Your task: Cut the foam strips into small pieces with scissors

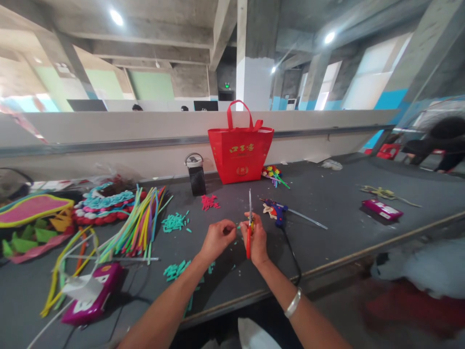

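In the head view my right hand is closed round a pair of scissors with orange-red handles, the blades pointing up and away from me. Just left of it, my left hand is closed in a pinch, its fingertips close to the scissors; whatever they hold is hidden or too small to name. Small green cut pieces lie in a pile beyond my left hand, and more green pieces lie by my left forearm. A little pile of red pieces sits farther back.
A blue glue gun with a cord lies right of my hands. Behind stand a red bag and a dark tumbler. Colourful fuzzy stems and a purple power strip lie left; a purple box lies right.
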Demonstrator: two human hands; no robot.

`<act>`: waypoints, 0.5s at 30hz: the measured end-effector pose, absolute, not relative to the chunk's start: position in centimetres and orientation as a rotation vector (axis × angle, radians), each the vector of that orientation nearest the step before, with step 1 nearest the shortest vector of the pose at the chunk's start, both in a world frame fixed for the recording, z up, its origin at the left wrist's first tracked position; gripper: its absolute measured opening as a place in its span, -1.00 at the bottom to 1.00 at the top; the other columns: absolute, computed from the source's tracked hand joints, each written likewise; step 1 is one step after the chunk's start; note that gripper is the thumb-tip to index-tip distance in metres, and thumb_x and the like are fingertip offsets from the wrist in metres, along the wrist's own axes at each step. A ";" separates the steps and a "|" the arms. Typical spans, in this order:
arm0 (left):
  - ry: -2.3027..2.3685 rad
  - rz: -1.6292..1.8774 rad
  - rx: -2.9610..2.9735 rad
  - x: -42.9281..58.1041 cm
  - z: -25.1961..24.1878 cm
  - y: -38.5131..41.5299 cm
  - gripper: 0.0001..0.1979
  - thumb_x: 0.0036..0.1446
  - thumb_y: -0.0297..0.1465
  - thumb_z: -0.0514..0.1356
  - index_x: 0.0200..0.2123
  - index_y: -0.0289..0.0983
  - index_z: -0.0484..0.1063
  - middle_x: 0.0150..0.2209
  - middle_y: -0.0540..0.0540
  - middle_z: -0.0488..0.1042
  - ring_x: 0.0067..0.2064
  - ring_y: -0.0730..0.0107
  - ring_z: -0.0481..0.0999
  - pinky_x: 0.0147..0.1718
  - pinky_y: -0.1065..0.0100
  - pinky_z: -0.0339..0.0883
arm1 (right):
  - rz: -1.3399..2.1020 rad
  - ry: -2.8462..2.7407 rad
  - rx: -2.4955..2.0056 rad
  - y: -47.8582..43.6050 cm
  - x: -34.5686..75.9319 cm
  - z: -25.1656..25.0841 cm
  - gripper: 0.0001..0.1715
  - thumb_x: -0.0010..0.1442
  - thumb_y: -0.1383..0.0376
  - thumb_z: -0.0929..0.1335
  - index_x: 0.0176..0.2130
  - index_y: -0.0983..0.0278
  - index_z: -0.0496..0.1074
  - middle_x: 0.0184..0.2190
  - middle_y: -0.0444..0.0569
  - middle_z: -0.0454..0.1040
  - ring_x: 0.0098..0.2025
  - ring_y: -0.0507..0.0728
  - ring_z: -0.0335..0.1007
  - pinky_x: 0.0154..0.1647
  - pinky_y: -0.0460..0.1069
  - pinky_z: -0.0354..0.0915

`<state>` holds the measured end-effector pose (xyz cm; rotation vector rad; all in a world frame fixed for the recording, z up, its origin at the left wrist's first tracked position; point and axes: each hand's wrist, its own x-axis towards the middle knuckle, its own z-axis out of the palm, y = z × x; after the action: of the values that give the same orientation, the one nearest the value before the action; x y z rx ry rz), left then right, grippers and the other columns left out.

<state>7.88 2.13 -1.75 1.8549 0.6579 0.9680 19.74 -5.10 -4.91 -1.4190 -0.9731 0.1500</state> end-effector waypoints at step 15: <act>0.559 0.502 1.289 7.3 -1.6 2.7 -0.90 -0.12 -0.40 0.30 -0.49 -0.33 0.51 -0.56 -0.05 0.46 -0.57 0.54 0.34 -0.54 0.49 0.18 | 0.266 -1.056 -1.360 -5.4 19.4 -4.4 -0.63 0.18 0.22 0.26 -0.01 0.25 0.23 -0.40 -0.16 0.44 -0.46 -0.01 0.38 -0.37 -0.11 0.33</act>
<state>7.32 2.67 -1.61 1.2894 0.5587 0.5022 19.45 -5.39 -4.40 -1.3599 -1.0560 0.2661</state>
